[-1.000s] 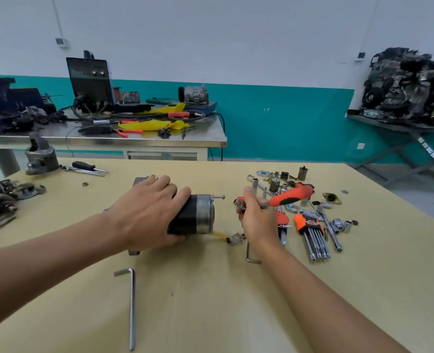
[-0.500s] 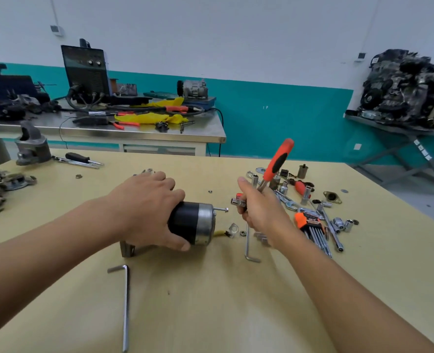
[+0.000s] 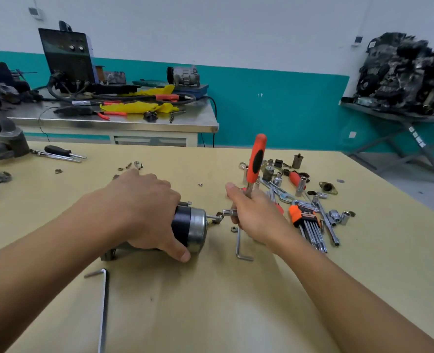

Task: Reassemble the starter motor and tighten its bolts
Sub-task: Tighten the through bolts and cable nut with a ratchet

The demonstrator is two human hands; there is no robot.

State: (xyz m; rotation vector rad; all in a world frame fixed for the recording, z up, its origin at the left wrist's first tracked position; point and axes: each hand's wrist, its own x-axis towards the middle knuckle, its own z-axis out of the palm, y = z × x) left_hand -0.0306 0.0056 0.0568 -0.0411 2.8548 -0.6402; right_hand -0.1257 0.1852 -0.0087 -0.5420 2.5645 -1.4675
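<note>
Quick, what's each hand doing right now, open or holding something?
Left hand: closed, holding the motor.
Right hand: closed, holding the ratchet.

Black machine (image 3: 65,54), yellow cloth (image 3: 137,107) on steel bench (image 3: 198,123); engine parts (image 3: 409,77) heaped on far rack (image 3: 389,115).

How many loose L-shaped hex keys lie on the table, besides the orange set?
2: long hex key in the left foreground, short hex key by the right hand. Others may hide among the tools.
</note>
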